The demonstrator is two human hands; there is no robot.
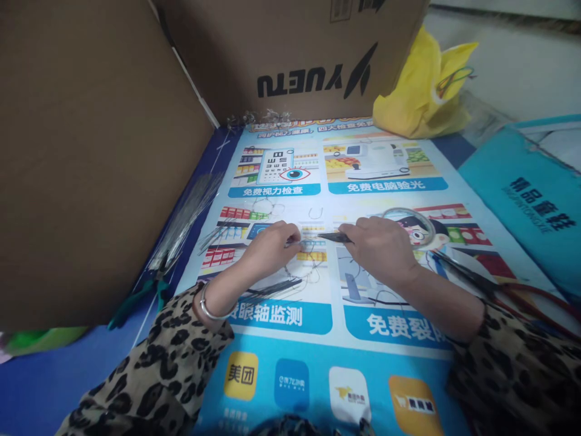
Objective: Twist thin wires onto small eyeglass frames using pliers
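Observation:
My left hand (275, 245), with a silver bangle on its wrist, is closed in a pinch above the printed sheet (333, 339). Between its fingertips is a piece of thin wire (307, 240). Facing it from the right, my right hand (381, 245) is wrapped round pliers with dark pointed jaws (334, 237); their handles are hidden in my palm. The jaw tips point left, close to the wire at my left fingertips. Bent thin wires lie on the sheet around my left hand, and several dark straight pieces (275, 289) lie below it.
A bundle of straight wires (193, 209) and green-handled pliers (157, 286) lie at left. Red-handled scissors (481, 280) and a clear ring (429, 227) are at right. Cardboard (299, 36), a yellow bag (408, 91) and a turquoise box (521, 188) border the sheet.

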